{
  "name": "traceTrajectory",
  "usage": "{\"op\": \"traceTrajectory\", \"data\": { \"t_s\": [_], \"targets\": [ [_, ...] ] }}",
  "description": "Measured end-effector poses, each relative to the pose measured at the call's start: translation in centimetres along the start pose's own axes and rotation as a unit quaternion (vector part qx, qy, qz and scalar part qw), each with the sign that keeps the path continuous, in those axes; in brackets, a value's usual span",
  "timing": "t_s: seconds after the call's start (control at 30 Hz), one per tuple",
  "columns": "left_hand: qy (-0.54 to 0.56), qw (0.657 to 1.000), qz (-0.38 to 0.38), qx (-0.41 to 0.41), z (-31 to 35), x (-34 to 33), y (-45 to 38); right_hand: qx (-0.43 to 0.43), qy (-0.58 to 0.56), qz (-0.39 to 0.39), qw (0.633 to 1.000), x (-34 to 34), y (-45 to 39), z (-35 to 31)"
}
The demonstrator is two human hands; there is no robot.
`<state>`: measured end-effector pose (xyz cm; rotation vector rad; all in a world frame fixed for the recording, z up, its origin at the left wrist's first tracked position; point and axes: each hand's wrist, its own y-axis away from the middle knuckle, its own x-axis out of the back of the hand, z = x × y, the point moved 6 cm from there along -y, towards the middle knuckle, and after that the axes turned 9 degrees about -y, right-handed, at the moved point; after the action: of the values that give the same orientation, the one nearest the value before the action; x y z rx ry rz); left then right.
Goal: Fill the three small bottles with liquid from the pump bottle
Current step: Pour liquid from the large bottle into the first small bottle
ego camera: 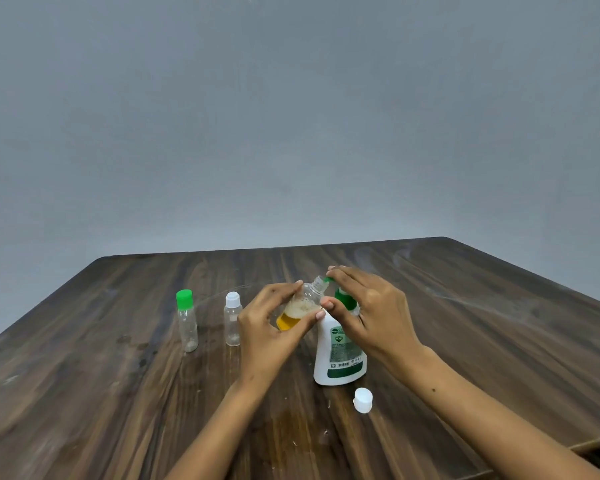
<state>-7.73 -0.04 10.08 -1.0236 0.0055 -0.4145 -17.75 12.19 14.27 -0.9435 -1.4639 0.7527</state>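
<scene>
My left hand grips a small clear uncapped bottle, tilted with its neck up to the right under the green pump nozzle. Orange liquid with foam on top fills its lower part. My right hand rests on top of the green pump head of the white pump bottle, fingers over the nozzle and thumb beside the small bottle. A loose white cap lies on the table in front of the pump bottle. To the left stand a clear small bottle with a green cap and another with a white cap.
Everything sits on a dark wooden table against a plain grey wall. A faint wet stain marks the wood near the front centre. The table's right edge drops off at the lower right.
</scene>
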Motion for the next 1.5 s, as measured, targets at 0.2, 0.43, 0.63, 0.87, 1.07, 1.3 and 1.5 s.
{"op": "traceTrajectory", "data": {
  "t_s": [0.2, 0.43, 0.63, 0.87, 1.07, 1.3, 1.5],
  "targets": [
    [-0.004, 1.0, 0.008, -0.001, -0.1, 0.1, -0.1, 0.004, 0.005, -0.003, 1.0, 0.1, -0.2, -0.1],
    [-0.01, 1.0, 0.004, 0.003, -0.3, 0.0, 0.1, 0.01, 0.002, 0.001, 1.0, 0.6, -0.6, 0.0],
    [0.001, 1.0, 0.007, 0.002, 0.0, 0.1, -0.1, -0.013, 0.004, 0.011, 1.0, -0.3, 0.5, 0.1],
    [-0.003, 1.0, 0.006, 0.001, 0.0, 0.2, 0.0, 0.025, 0.036, -0.024, 0.999, -0.1, -0.5, -0.1],
    [-0.003, 1.0, -0.004, -0.007, 0.1, 0.1, 0.0, 0.021, 0.023, -0.035, 0.999, -0.5, 0.6, 0.1],
    [0.009, 1.0, -0.001, -0.005, 0.3, 0.2, 0.0, 0.025, 0.031, -0.023, 0.999, -0.2, -0.1, -0.4],
    [0.003, 1.0, -0.007, -0.008, 0.3, 0.1, 0.0, 0.013, 0.009, -0.023, 1.0, -0.5, 0.3, -0.2]
  ]
}}
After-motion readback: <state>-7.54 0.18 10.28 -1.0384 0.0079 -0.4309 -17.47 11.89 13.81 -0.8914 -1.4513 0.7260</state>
